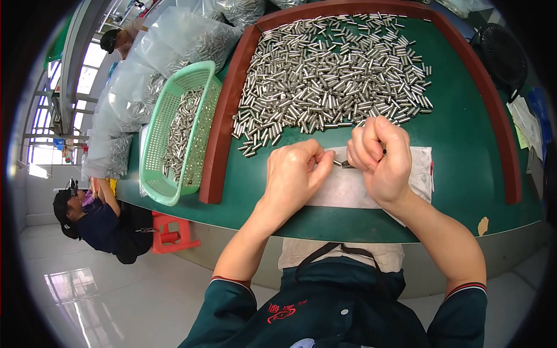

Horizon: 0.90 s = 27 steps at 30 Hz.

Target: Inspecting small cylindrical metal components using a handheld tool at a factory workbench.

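**Small metal pin held between two hands above a green work table**

A short metal pin (pixel 342 164) is pinched between the closed fingertips of the left hand (pixel 296 174) and the curled right hand (pixel 380 159), over a white sheet (pixel 348 191). It is judged light, rigid, smooth and liable to slip; a grip near its ends is advised. Beyond lies a heap of like pins (pixel 333 75) on the green table (pixel 464 139), bounded by a brown raised rim (pixel 223 122). A green basket (pixel 177 133) and clear bags (pixel 168 52) are seen at the left, above a glossy pale floor (pixel 104 290).
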Available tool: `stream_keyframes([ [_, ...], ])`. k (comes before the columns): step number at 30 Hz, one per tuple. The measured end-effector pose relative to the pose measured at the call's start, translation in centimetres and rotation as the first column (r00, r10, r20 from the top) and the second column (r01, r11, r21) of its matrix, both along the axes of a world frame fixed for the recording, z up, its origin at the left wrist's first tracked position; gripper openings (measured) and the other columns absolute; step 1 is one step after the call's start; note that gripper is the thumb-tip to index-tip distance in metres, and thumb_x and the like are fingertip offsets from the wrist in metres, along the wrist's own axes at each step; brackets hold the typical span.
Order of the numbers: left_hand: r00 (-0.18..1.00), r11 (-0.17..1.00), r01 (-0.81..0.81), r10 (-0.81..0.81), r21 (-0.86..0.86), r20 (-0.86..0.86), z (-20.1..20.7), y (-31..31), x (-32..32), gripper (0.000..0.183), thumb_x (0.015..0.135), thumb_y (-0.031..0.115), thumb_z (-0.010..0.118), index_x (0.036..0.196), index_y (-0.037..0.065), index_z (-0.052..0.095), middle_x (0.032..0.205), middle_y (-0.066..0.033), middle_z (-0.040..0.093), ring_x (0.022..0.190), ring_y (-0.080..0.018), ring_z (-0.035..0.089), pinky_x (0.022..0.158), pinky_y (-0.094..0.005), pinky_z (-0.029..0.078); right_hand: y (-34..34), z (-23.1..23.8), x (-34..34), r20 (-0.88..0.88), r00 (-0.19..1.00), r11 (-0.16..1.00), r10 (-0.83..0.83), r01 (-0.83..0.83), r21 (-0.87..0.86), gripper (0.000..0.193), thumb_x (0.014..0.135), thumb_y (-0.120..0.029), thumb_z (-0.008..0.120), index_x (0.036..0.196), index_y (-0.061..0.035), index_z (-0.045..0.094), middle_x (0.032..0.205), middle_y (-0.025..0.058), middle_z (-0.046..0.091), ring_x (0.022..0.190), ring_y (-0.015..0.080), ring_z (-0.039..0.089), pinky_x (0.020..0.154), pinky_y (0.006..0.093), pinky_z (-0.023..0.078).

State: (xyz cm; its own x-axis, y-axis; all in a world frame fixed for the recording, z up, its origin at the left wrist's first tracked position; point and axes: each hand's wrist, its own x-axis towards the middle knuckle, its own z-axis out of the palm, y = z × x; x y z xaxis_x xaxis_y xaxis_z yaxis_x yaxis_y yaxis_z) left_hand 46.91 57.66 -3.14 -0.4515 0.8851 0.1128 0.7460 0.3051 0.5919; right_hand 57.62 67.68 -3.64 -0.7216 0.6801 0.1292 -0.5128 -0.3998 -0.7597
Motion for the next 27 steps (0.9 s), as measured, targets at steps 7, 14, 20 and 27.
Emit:
stream_keyframes([
  [7, 0.977, 0.973, 0.207, -0.211, 0.102, 0.028, -0.6, -0.1, -0.2, 0.008, 0.069, 0.006, 0.063, 0.073, 0.003, 0.057, 0.057, -0.0052, 0.049, 0.05, -0.0185, 0.047, 0.049, -0.031, 0.036, 0.3, -0.3, 0.3, -0.055, 0.998, 0.997, 0.023, -0.027, -0.076, 0.038, 0.087, -0.021, 0.032, 0.051, -0.0092, 0.028, 0.043, -0.0009, 0.028, 0.041, 0.0068, 0.022, 0.041, 0.0226, 0.02],
  [14, 0.985, 0.98, 0.165, -0.17, 0.114, 0.032, -0.9, -0.2, 0.0, 0.005, 0.067, 0.004, 0.064, 0.068, 0.003, 0.059, 0.055, -0.0052, 0.049, 0.048, -0.0186, 0.047, 0.049, -0.03, 0.036, 0.4, -0.4, 0.4, -0.111, 0.994, 0.995, 0.019, -0.029, -0.093, 0.038, 0.086, -0.022, 0.032, 0.05, -0.0093, 0.027, 0.042, -0.0012, 0.027, 0.04, 0.0071, 0.02, 0.04, 0.0231, 0.019],
  [20, 0.982, 0.981, 0.175, -0.18, 0.088, 0.05, -0.8, -0.3, -0.3, 0.007, 0.067, 0.001, 0.064, 0.073, 0.0, 0.062, 0.057, -0.0046, 0.051, 0.048, -0.0125, 0.044, 0.045, -0.0249, 0.035, 0.5, -0.4, 0.2, -0.121, 0.992, 0.993, 0.032, -0.046, -0.113, 0.038, 0.086, -0.022, 0.032, 0.05, -0.0096, 0.027, 0.042, -0.0009, 0.027, 0.04, 0.0076, 0.02, 0.04, 0.0233, 0.019],
  [27, 0.985, 0.983, 0.152, -0.159, 0.105, 0.063, -0.9, -0.2, -0.1, 0.005, 0.067, 0.004, 0.064, 0.069, 0.003, 0.059, 0.055, -0.0062, 0.051, 0.046, -0.0196, 0.048, 0.047, -0.03, 0.037, 0.7, -0.5, 0.3, -0.083, 0.994, 0.995, 0.07, -0.075, -0.063, 0.038, 0.087, -0.026, 0.028, 0.051, -0.0129, 0.027, 0.041, -0.0027, 0.025, 0.039, 0.0081, 0.017, 0.04, 0.0239, 0.019],
])
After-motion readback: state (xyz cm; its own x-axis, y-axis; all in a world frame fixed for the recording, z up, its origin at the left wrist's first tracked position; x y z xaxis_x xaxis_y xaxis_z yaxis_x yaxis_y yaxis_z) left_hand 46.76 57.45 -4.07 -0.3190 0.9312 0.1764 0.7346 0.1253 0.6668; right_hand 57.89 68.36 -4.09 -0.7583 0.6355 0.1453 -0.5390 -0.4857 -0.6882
